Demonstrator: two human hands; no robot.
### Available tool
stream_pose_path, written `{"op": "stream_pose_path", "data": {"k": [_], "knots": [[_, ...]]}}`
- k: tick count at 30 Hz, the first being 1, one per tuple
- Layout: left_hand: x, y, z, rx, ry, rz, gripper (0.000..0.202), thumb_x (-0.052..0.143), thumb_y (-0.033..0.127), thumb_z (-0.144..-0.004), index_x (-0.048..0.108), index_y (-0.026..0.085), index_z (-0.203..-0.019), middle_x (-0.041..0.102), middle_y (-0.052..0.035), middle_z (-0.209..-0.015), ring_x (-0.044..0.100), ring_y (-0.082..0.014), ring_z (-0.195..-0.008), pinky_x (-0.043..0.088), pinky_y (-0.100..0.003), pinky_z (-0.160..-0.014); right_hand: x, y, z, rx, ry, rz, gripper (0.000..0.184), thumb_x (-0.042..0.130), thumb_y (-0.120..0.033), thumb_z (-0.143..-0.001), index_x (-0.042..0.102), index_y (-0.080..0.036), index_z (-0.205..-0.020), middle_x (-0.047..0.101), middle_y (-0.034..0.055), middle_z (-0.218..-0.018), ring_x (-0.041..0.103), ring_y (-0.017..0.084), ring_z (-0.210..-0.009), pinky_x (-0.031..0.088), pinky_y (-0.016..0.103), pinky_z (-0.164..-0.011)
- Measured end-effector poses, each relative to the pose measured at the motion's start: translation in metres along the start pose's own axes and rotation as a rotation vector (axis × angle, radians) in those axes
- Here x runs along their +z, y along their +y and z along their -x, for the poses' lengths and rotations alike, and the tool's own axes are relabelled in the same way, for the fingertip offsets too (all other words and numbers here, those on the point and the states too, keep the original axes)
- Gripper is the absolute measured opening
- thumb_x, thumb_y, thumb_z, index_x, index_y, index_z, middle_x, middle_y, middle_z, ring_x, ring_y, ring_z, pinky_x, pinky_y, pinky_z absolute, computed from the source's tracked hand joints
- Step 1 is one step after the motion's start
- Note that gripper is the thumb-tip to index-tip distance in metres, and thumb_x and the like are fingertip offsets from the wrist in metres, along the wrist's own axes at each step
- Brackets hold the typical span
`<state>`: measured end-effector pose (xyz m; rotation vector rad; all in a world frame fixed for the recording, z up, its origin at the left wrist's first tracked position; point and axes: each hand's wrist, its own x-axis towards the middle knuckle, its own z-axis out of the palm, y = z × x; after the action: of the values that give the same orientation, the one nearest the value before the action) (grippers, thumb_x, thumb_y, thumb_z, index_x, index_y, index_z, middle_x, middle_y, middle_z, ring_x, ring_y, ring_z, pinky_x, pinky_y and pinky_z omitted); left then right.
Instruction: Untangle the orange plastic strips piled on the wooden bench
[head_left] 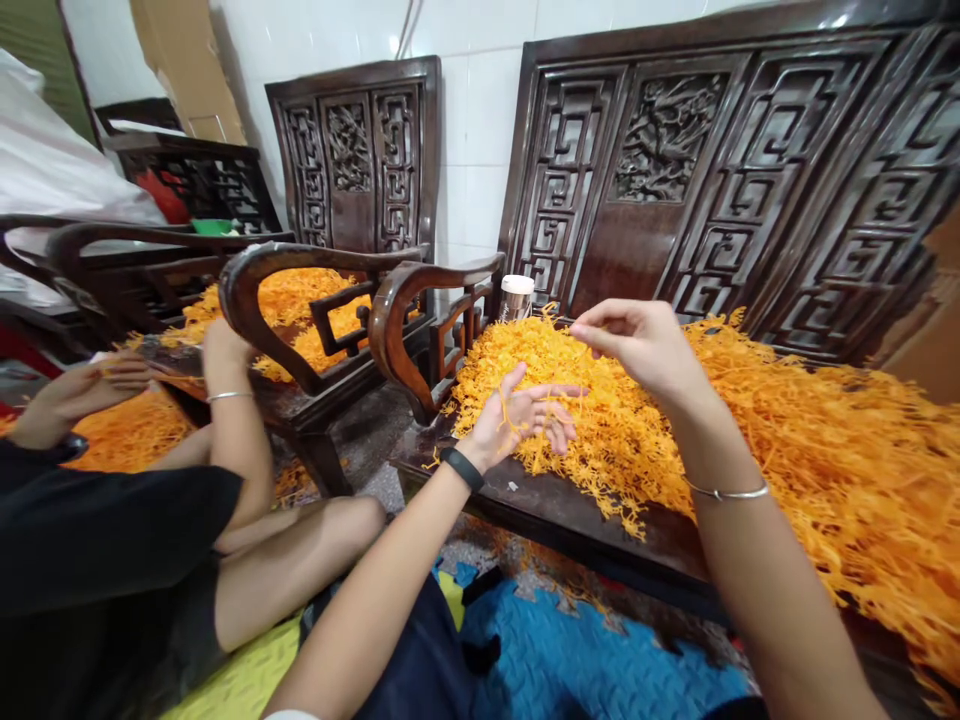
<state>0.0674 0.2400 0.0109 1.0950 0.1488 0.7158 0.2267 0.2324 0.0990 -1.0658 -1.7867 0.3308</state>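
Note:
My left hand point(517, 415) is held palm up with its fingers spread, and a few thin orange branching plastic pieces point(512, 412) lie across the palm and fingers. To its upper right, my right hand point(630, 340) has thumb and forefinger pinched together; what sits between the tips is too small to make out. Behind and under both hands spreads a large heap of the same orange pieces point(795, 440), covering most of a dark wooden bench point(536, 495).
A white-lidded cup point(516, 298) stands behind the heap by the armrest point(397, 310). At left, a person in black point(112, 520) works with their own hands near more orange pieces point(300, 300) on a carved chair. Blue foam mats point(570, 650) cover the floor below.

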Motion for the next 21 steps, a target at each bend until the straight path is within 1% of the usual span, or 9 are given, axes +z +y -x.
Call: {"op": "stream_pose_path", "data": {"k": [3, 5, 7, 9, 12, 15, 18, 20, 21], "knots": [[0.000, 0.004, 0.003, 0.142, 0.085, 0.032, 0.047, 0.042, 0.044, -0.082, 0.062, 0.007, -0.102, 0.065, -0.0135, -0.085, 0.061, -0.0202, -0.079, 0.044, -0.030, -0.074, -0.004, -0.017, 0.006, -0.090, 0.213, -0.036, 0.013, 0.063, -0.024, -0.072, 0.059, -0.012, -0.070, 0.054, 0.0002, -0.060, 0.048, 0.008, -0.051, 0.037, 0.021, -0.048], [-0.002, 0.007, 0.007, 0.230, 0.145, 0.054, 0.037, 0.045, 0.033, -0.082, 0.063, 0.007, -0.100, 0.064, -0.0132, -0.097, 0.057, -0.0211, -0.094, 0.042, -0.031, -0.084, -0.008, -0.029, 0.013, -0.158, 0.321, -0.132, 0.011, 0.060, -0.023, -0.075, 0.056, -0.013, -0.072, 0.051, -0.0004, -0.064, 0.048, 0.007, -0.052, 0.038, 0.020, -0.049], [-0.008, 0.009, 0.011, 0.264, 0.171, 0.031, 0.033, 0.048, 0.029, -0.081, 0.063, 0.008, -0.101, 0.062, -0.0128, -0.102, 0.055, -0.0226, -0.100, 0.040, -0.034, -0.089, -0.015, -0.043, 0.024, -0.210, 0.345, -0.259, 0.009, 0.058, -0.022, -0.079, 0.055, -0.014, -0.076, 0.049, 0.0001, -0.068, 0.048, 0.007, -0.055, 0.039, 0.020, -0.052], [-0.017, 0.009, 0.014, 0.262, 0.206, -0.040, 0.031, 0.053, 0.026, -0.078, 0.062, 0.010, -0.102, 0.062, -0.0123, -0.103, 0.056, -0.0235, -0.098, 0.041, -0.036, -0.087, -0.026, -0.057, 0.037, -0.228, 0.261, -0.347, 0.006, 0.057, -0.020, -0.081, 0.056, -0.015, -0.079, 0.049, 0.0011, -0.073, 0.049, 0.007, -0.059, 0.040, 0.020, -0.054], [-0.032, 0.009, 0.017, 0.244, 0.321, -0.159, 0.031, 0.061, 0.022, -0.073, 0.062, 0.012, -0.102, 0.063, -0.0102, -0.098, 0.060, -0.0204, -0.087, 0.045, -0.032, -0.078, -0.042, -0.077, 0.055, -0.233, -0.055, -0.376, 0.002, 0.055, -0.016, -0.082, 0.056, -0.015, -0.081, 0.051, 0.0013, -0.075, 0.050, 0.008, -0.063, 0.041, 0.020, -0.055], [-0.041, 0.009, 0.015, 0.316, 0.455, -0.180, 0.029, 0.065, 0.020, -0.069, 0.062, 0.012, -0.097, 0.064, -0.0053, -0.085, 0.061, -0.0136, -0.073, 0.046, -0.025, -0.068, -0.040, -0.090, 0.071, -0.347, -0.570, -0.311, 0.005, 0.052, -0.014, -0.084, 0.057, -0.014, -0.081, 0.055, 0.0012, -0.076, 0.054, 0.009, -0.071, 0.044, 0.020, -0.063], [-0.041, 0.009, 0.012, 0.351, 0.522, -0.157, 0.028, 0.066, 0.022, -0.067, 0.061, 0.012, -0.093, 0.062, -0.0020, -0.077, 0.059, -0.0104, -0.065, 0.045, -0.022, -0.063, -0.005, -0.088, 0.097, -0.522, -1.091, -0.089, 0.006, 0.051, -0.012, -0.083, 0.056, -0.014, -0.080, 0.057, 0.0005, -0.076, 0.054, 0.008, -0.071, 0.043, 0.017, -0.063], [-0.039, 0.009, 0.010, 0.319, 0.527, -0.159, 0.029, 0.066, 0.023, -0.066, 0.061, 0.012, -0.092, 0.061, -0.0014, -0.074, 0.058, -0.0099, -0.062, 0.045, -0.022, -0.061, 0.036, -0.072, 0.127, -0.646, -1.250, 0.174, 0.001, 0.057, -0.012, -0.078, 0.057, -0.012, -0.078, 0.057, 0.0020, -0.076, 0.051, 0.010, -0.060, 0.038, 0.020, -0.049], [-0.038, 0.008, 0.010, 0.301, 0.523, -0.161, 0.029, 0.067, 0.023, -0.065, 0.061, 0.012, -0.091, 0.061, -0.0015, -0.073, 0.058, -0.0100, -0.062, 0.045, -0.022, -0.061, 0.058, -0.060, 0.146, -0.659, -1.292, 0.301, 0.006, 0.059, -0.013, -0.075, 0.058, -0.012, -0.080, 0.058, 0.0036, -0.078, 0.049, 0.011, -0.056, 0.034, 0.023, -0.043]]}}
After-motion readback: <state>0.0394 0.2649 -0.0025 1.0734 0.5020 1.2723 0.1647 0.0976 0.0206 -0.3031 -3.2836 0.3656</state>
